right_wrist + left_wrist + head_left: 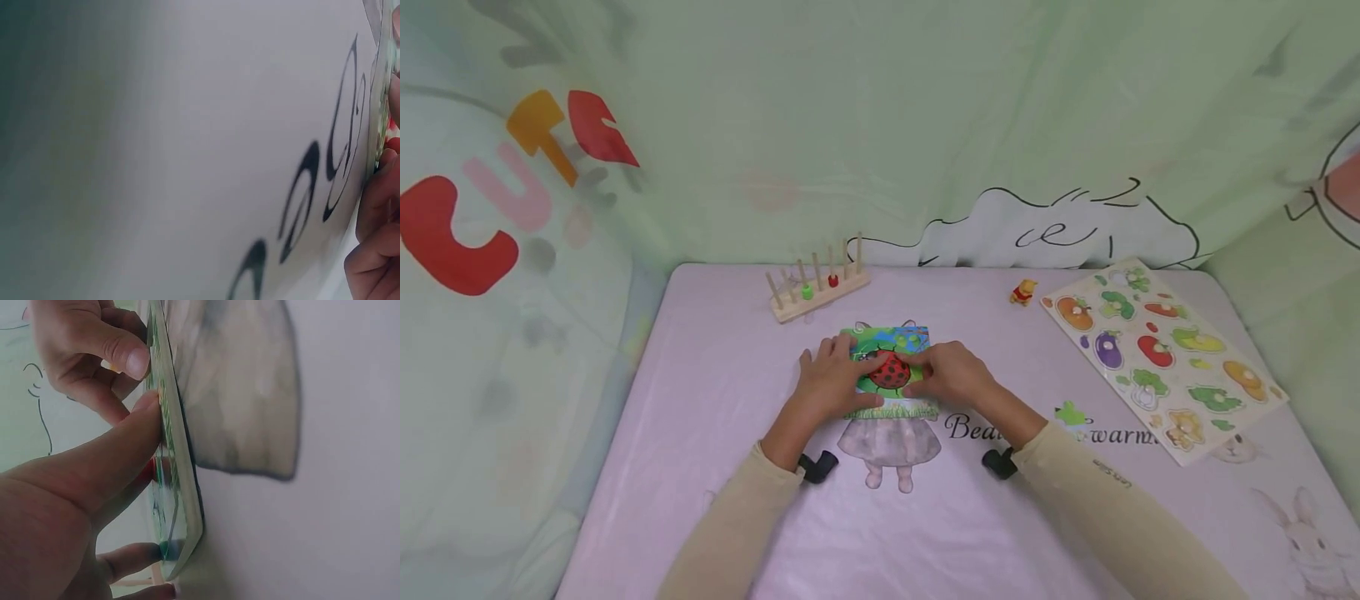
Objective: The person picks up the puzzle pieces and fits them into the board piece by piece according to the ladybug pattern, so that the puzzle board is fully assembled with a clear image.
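A ladybug jigsaw puzzle (891,407) lies flat on the table, with a red spotted ladybug on a green and blue ground. My left hand (829,385) rests on its left side with the fingers spread and the thumb reaching in over the picture. From the other side, my right hand (957,372) presses the ladybug's right part with thumb and index finger, which stand a little apart. In the left wrist view the right thumb (136,364) touches the puzzle's top face. The right wrist view catches only a few right-hand fingers (378,219) at its edge.
A wooden peg rack (820,302) with a green and a red bead stands at the back. Right of it are a small bear figurine (1022,292) and a vegetable knob-puzzle board (1157,354). A loose green puzzle piece (1070,415) lies near the right forearm.
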Demonstrator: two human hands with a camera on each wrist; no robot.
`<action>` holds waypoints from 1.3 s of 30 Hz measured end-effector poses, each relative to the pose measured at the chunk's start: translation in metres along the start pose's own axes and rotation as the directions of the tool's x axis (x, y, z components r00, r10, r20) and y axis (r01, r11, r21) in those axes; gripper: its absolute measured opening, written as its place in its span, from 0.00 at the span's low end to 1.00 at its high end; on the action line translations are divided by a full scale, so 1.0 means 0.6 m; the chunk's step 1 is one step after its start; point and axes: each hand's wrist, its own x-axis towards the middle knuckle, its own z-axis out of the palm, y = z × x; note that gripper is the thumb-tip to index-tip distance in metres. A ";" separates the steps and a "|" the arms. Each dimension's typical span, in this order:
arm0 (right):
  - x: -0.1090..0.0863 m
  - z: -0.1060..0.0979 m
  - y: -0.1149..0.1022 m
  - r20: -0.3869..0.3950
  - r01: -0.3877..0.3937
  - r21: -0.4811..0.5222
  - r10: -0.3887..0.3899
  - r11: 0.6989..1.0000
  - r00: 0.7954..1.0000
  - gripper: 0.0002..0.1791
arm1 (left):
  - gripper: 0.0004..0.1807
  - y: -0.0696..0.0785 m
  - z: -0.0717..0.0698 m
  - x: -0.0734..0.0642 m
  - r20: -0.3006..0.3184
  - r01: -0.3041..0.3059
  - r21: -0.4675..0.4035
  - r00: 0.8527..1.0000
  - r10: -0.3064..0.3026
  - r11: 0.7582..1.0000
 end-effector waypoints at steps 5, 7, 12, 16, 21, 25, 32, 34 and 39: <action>0.005 -0.001 0.000 0.025 0.013 -0.011 -0.013 1.000 1.000 0.35 | 0.40 0.000 -0.001 0.003 0.017 0.014 0.008 1.000 -0.014 1.000; 0.007 -0.003 -0.002 0.031 0.000 -0.002 0.000 1.000 1.000 0.35 | 0.41 0.000 -0.001 0.004 0.019 0.019 0.004 1.000 -0.019 1.000; 0.010 -0.005 -0.009 0.024 -0.040 0.026 0.039 0.999 0.999 0.36 | 0.41 0.000 -0.004 0.004 0.016 0.025 0.001 1.000 -0.025 1.000; 0.010 -0.007 -0.011 0.018 -0.060 0.016 0.059 0.998 0.998 0.36 | 0.41 0.000 -0.004 0.004 0.013 0.023 0.009 1.000 -0.023 1.000; 0.011 -0.011 -0.010 0.044 -0.077 -0.016 0.078 0.997 0.996 0.36 | 0.41 0.000 -0.005 0.004 0.015 0.022 0.006 1.000 -0.022 1.000; 0.011 -0.014 -0.006 0.034 -0.082 -0.044 0.084 0.996 0.996 0.34 | 0.41 0.001 -0.004 0.005 0.019 0.021 0.003 1.000 -0.021 1.000; 0.012 -0.019 0.010 0.035 -0.044 -0.032 0.045 0.998 0.998 0.33 | 0.41 0.001 -0.003 0.005 0.018 0.019 0.010 1.000 -0.019 1.000; 0.011 -0.020 0.017 0.026 -0.014 -0.004 0.014 1.000 1.000 0.32 | 0.41 0.002 -0.003 0.005 0.017 0.020 0.005 1.000 -0.020 1.000; 0.000 -0.025 0.046 -0.053 0.069 0.032 -0.067 0.997 0.996 0.30 | 0.41 0.002 -0.003 0.004 0.016 0.029 -0.009 0.999 -0.028 1.000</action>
